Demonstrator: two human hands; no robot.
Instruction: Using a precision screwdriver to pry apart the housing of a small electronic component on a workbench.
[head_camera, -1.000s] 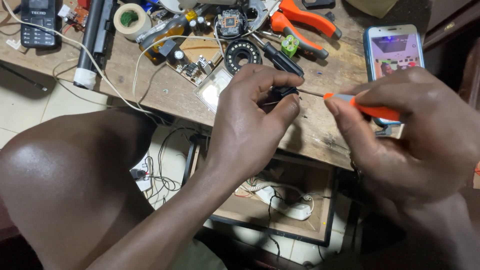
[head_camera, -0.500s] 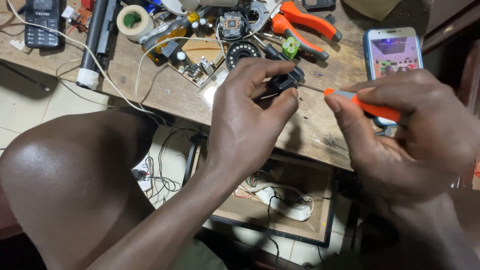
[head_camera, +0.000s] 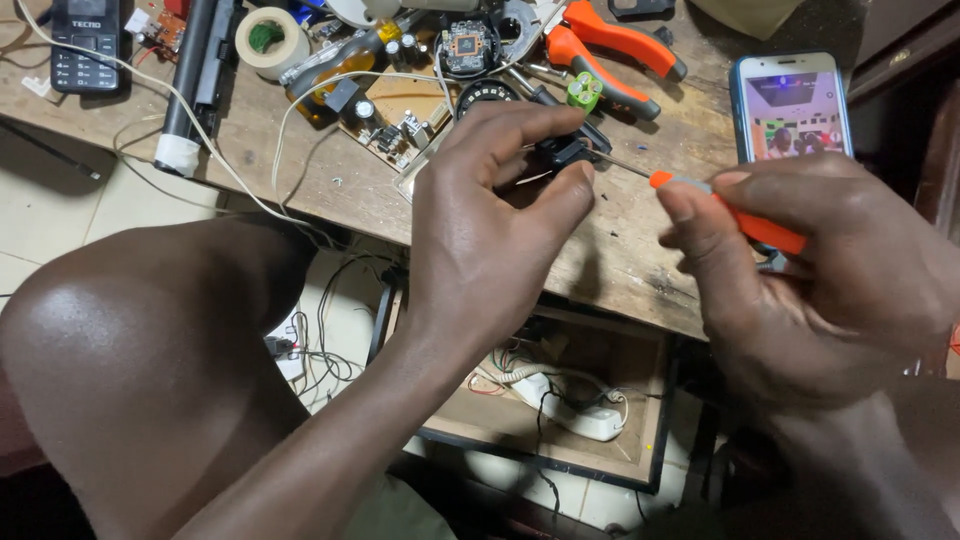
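Left hand (head_camera: 490, 230) was closed in a pinch on a small black plastic part (head_camera: 568, 152), thumb underneath, forefinger arched over the top. The part was held just above the near edge of the worn wooden bench (head_camera: 640, 250), not resting on it. Only its far end showed past the fingertips: dark, blocky, matt, with a notched outline; the rest was hidden inside the grip, so its full shape could not be made out.

Right hand (head_camera: 810, 270) was closed round the orange plastic handle of a thin-shafted screwdriver (head_camera: 740, 222). The bare metal shaft ran up and to the left, and its tip met the black part at the exposed end.

Beyond the left hand, toward the far edge of the bench, lay a brown circuit board with small cylindrical components (head_camera: 385, 110), a round black ring-shaped piece (head_camera: 487, 95) and a small square camera board (head_camera: 467, 45). Orange-handled pliers (head_camera: 610, 45) lay to the right of these, with a small green plastic clip (head_camera: 584, 90) just beside them. A blue-cased smartphone with a lit screen (head_camera: 790, 105) lay toward the right edge, beyond the right hand. Near the far left corner sat a roll of pale tape (head_camera: 272, 40) and a dark keypad phone (head_camera: 85, 45); a white cable (head_camera: 200, 140) ran across the left part of the bench.
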